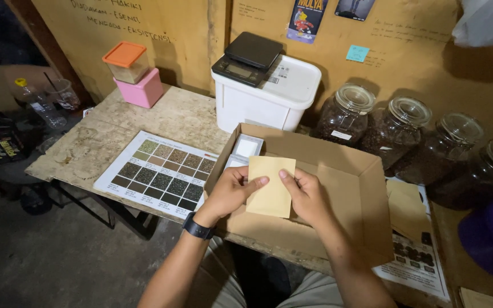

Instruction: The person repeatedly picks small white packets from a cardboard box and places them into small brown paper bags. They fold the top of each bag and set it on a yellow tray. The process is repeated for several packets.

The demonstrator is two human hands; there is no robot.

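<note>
Hands, left hand [230, 191] and right hand [306, 195], pinch a tan paper pouch [270, 186] by its edges (thumbs on top), upright over the open cardboard box [360, 188]

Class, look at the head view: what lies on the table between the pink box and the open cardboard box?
In the head view, a laminated sample chart lies between the pink box and the cardboard box, on otherwise bare tabletop.

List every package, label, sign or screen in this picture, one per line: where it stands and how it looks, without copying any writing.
Kraft paper pouch: flat, tan, held by left hand and right hand.
Cardboard box: brown, open, under the hands.
Colour chart: laminated grid, left of the box.
Scale screen: dark, atop the white tub.
Sticky note: turquoise, on the wall.
</note>
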